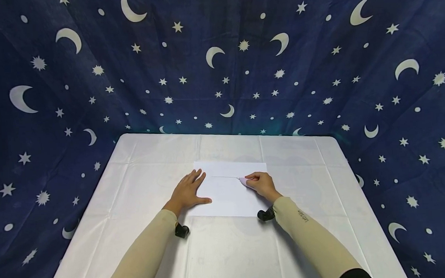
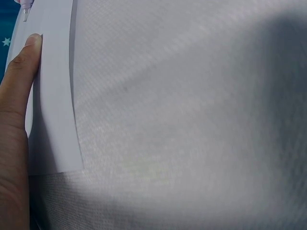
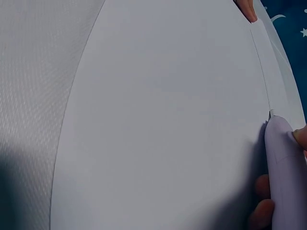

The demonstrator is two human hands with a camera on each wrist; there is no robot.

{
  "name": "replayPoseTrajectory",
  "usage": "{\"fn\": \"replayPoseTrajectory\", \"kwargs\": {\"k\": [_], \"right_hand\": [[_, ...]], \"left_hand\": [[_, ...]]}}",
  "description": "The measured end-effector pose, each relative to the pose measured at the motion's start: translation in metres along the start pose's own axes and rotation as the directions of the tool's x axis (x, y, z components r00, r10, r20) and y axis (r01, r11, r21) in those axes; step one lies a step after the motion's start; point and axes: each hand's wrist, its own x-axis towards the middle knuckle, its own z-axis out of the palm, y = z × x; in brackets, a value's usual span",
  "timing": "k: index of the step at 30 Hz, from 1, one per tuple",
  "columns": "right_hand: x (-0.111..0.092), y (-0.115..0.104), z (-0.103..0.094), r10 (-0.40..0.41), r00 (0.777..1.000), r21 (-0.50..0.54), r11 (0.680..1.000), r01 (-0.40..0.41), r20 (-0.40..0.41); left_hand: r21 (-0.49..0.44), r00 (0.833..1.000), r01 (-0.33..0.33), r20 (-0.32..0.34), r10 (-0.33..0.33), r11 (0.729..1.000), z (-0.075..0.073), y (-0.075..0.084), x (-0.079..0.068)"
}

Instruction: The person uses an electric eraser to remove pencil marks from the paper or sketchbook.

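A white sheet of paper (image 1: 225, 203) lies on the table. My left hand (image 1: 189, 191) rests on its left part with fingers and thumb spread; the thumb (image 2: 26, 60) lies along the paper in the left wrist view. My right hand (image 1: 262, 185) pinches a thick lavender cutter knife (image 3: 285, 163), thumb on one side and fingers on the other. Its small, narrow tip is down at the sheet. From there a thin, dark, straight line (image 3: 260, 62) runs across the upper part of the paper toward the left hand.
A white cloth with fold creases covers the table (image 1: 227, 255). Behind and on both sides hangs a dark blue curtain (image 1: 189, 65) with moons and stars. Black wrist cameras (image 1: 266, 214) sit below both hands, over beige sleeves (image 1: 305, 239).
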Motion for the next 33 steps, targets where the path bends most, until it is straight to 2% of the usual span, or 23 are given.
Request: {"fn": "replayPoseTrajectory", "kwargs": {"k": [7,18,33], "right_hand": [[0.0024,0.0033,-0.0005,0.005,1.0,-0.007,1.0,-0.005,-0.007],[0.0018,0.0008,0.001,0.007,1.0,0.023,1.0,-0.007,-0.001],[0.003,-0.0019,0.0045,0.033,0.999,0.011,0.999,-0.033,0.005]], "left_hand": [[-0.005,1.0,0.011,0.026,-0.011,1.0,-0.0024,0.0011,-0.0003],[0.003,1.0,0.018,0.024,-0.018,1.0,-0.0017,0.0002,0.0001],[-0.005,1.0,0.008,0.013,-0.008,1.0,-0.0024,0.0022,-0.0007]]}}
